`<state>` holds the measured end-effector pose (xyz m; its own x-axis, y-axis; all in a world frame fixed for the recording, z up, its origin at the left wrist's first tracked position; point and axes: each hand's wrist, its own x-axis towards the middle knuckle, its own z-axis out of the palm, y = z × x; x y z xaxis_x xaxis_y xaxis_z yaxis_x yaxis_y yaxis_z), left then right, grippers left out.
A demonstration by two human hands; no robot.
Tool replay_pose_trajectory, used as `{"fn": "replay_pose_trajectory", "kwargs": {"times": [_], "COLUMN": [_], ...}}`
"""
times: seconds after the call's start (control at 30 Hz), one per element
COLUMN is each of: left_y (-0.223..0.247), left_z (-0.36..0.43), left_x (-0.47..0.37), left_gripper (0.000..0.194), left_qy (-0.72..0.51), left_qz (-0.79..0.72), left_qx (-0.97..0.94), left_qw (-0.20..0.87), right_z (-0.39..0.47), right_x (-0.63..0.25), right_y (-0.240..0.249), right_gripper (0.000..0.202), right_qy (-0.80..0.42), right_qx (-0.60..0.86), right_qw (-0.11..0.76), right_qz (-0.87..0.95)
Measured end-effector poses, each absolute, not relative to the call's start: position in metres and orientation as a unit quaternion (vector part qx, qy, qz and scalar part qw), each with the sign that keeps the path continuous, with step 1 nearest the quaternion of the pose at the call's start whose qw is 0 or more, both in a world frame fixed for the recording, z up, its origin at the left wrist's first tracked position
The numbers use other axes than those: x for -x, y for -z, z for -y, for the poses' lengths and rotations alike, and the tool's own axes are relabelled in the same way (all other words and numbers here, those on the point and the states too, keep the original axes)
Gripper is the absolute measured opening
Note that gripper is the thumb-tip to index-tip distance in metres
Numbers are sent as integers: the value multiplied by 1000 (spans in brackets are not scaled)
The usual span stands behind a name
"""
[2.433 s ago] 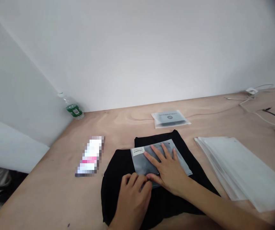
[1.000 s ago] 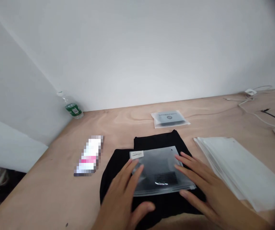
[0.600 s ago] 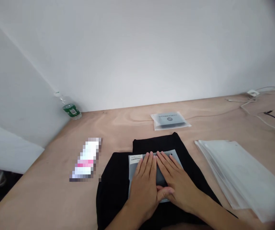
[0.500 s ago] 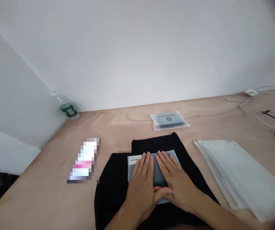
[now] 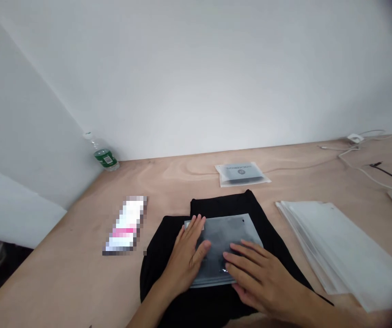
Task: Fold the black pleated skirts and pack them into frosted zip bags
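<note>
A grey translucent packet (image 5: 216,237) with a white label lies on folded black cloth (image 5: 216,206) at the lower middle. My left hand (image 5: 189,255) rests flat on the packet's left side, fingers stretched over the label and thumb apart. At the lower right edge of the packet is my right hand (image 5: 257,273); its fingers lie over the top and the thumb is at the edge beneath, so it grips the packet there.
A smaller printed packet (image 5: 242,173) lies behind the cloth. Several frosted bags (image 5: 339,246) are stacked at the right. A pixelated phone-like object (image 5: 126,225) is at the left, a bottle (image 5: 106,157) leans in the corner, and cables (image 5: 356,166) run across the back right.
My hands have moved apart: the left slid left, the right drew back toward the packet's lower right edge. More of the packet's top shows. The view has shifted slightly.
</note>
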<state>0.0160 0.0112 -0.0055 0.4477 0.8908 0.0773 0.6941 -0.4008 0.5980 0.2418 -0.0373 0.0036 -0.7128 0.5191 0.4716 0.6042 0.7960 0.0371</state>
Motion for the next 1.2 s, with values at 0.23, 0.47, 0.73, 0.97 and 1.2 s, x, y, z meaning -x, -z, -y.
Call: {"fn": "replay_pose_trajectory", "kwargs": {"times": [0.23,0.47,0.73,0.97,1.2], "left_y": [-19,-20,-9,-18,-16], "left_z": [-12,-7,-3,-40,-103], "left_x": [-12,-17,-15,-12,-29], "left_gripper": [47,34,26,23,27], "left_qy": [-476,-477,-364,-328,-243], "left_qz": [-521,-542,-536,-597,-657], "left_qx": [-634,-608,-720,-710,-698], "left_qw": [316,331,249,177,148], "right_z": [2,-113,-146,-137,-111], "right_x": [-267,-301,-311,-322,-309], "right_y": [-66,-130,-15,3,1], "right_gripper": [16,32,34,33,31], "right_qy": [221,267,173,91,-4], "right_qx": [362,683,655,608,627], "right_qw": [268,160,146,184,258], "right_qz": [865,661,721,767,736]}}
